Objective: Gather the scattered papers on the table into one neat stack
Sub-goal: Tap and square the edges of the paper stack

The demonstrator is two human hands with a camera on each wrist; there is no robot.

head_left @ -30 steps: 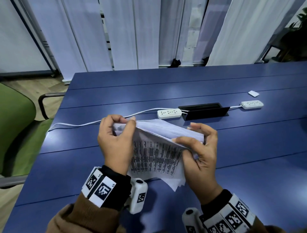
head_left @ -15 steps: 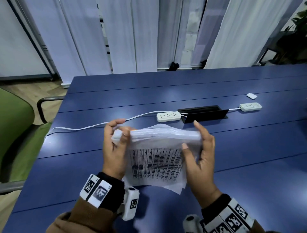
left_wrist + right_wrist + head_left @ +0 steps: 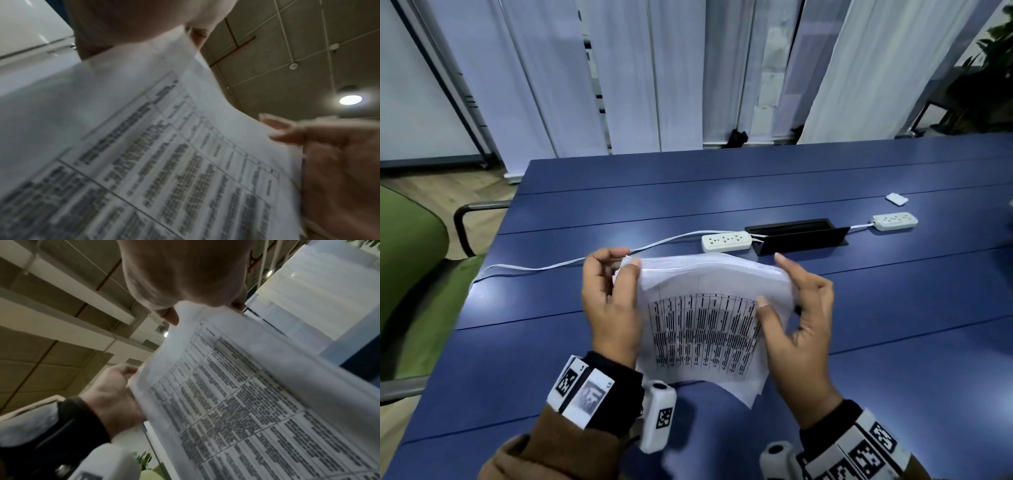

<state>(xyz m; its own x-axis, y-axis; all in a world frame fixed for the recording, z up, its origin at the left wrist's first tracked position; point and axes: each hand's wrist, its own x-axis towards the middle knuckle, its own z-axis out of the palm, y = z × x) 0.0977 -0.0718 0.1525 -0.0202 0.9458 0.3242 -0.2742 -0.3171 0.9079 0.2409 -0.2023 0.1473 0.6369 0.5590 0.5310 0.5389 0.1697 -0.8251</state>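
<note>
A stack of white papers (image 3: pixel 705 325) with a printed table on the front sheet stands on edge on the blue table (image 3: pixel 893 342), its top bowed away from me. My left hand (image 3: pixel 613 308) grips the stack's left edge, thumb on the front near the top corner. My right hand (image 3: pixel 796 318) holds the right edge, thumb on the front sheet and fingers behind. Both wrist views show the printed sheet close up: the papers (image 3: pixel 164 162) with the right hand's fingers (image 3: pixel 287 129) at the edge, and the papers (image 3: pixel 246 402) with the left hand (image 3: pixel 115 394) beyond.
Two white power strips (image 3: pixel 726 240) (image 3: pixel 894 221) with cables lie behind the stack, either side of a black cable box (image 3: pixel 798 236) set in the table. A small white card (image 3: pixel 896 199) lies at the far right. A green chair (image 3: pixel 407 274) stands left of the table.
The stack has gone from skewed to squarer, with its top edge levelled between both hands. The right hand has shifted along the right edge and the sheets now stand more upright.
</note>
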